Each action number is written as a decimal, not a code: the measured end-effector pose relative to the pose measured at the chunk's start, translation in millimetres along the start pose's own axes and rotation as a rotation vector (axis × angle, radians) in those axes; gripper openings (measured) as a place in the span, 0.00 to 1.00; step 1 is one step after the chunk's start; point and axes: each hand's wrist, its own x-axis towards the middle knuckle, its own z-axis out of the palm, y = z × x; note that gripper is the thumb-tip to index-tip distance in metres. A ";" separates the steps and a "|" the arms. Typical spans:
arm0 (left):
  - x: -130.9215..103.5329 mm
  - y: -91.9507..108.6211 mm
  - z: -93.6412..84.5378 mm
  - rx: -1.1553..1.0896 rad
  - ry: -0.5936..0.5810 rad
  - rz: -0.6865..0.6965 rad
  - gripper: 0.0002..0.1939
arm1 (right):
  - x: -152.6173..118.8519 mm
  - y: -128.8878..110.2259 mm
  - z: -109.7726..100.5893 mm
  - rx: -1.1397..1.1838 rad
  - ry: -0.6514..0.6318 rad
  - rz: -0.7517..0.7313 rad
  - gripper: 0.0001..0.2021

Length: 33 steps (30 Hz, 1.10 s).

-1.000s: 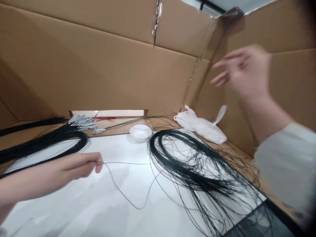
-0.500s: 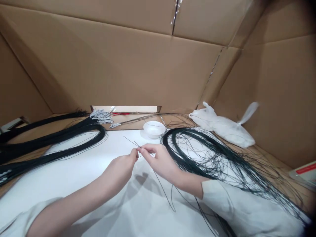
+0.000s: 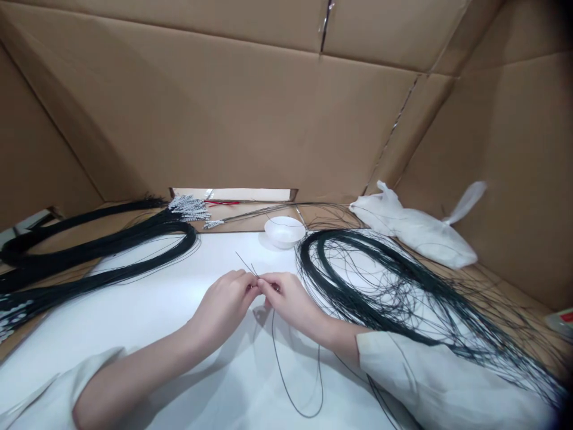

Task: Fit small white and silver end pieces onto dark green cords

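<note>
Over the middle of the white surface, my left hand [image 3: 231, 298] and my right hand [image 3: 286, 297] meet at the fingertips, both pinched closed on a thin dark cord [image 3: 274, 352]. Two short ends of it stick up past the fingers, and a long loop hangs below my right hand. The exact crossing of the strands is hidden by my fingers. Just behind the hands sits a white bowl [image 3: 283, 234]; its contents do not show. To the right of my right hand lies a big coil of dark cords [image 3: 358, 239], with many loose strands.
Bundles of dark cord [image 3: 147, 260] with white-beaded ends [image 3: 190, 208] lie at the left. A red item [image 3: 224, 203] rests near a slot in the cardboard wall [image 3: 224, 119]. Tied white plastic bags [image 3: 416, 230] lie at the back right. Cardboard walls enclose the surface.
My hands have come slightly lower and closer together, the left fingers now more curled around the cord. The cord's hanging part has swung into a wider, lower loop. The view has shifted slightly.
</note>
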 end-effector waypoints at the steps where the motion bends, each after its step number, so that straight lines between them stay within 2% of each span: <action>1: 0.1 0.1 -0.1 -0.033 -0.012 -0.013 0.11 | 0.2 1.2 0.4 -0.001 -0.003 -0.005 0.13; 6: -0.8 -4.5 -7.4 -0.113 -0.047 -0.102 0.11 | 3.1 9.1 -2.0 -0.055 0.034 -0.023 0.14; 11: -8.3 -24.4 -26.0 -0.162 -0.085 -0.202 0.14 | 7.3 17.3 -8.7 -0.007 0.041 0.076 0.14; 16: -16.1 -36.1 -28.7 -0.203 -0.089 -0.229 0.15 | 7.9 18.0 -9.4 0.035 -0.020 0.120 0.14; 19: -16.8 -33.9 -21.5 -0.234 -0.069 -0.176 0.17 | 6.5 17.0 -7.0 0.052 -0.057 0.152 0.14; 23: -18.8 -29.4 -15.6 -0.227 -0.116 -0.134 0.19 | 5.1 16.1 -3.9 0.076 -0.056 0.179 0.13; 27: -21.1 -27.9 -14.2 -0.161 -0.133 -0.042 0.17 | 4.8 14.1 -2.2 0.243 -0.123 0.230 0.13; 29: -20.9 -28.6 -11.8 -0.040 -0.117 0.046 0.16 | 4.7 13.6 -1.4 0.355 -0.166 0.271 0.13; 33: -19.1 -32.5 -4.1 0.444 -0.022 0.336 0.16 | 5.0 15.7 0.0 0.492 -0.196 0.371 0.14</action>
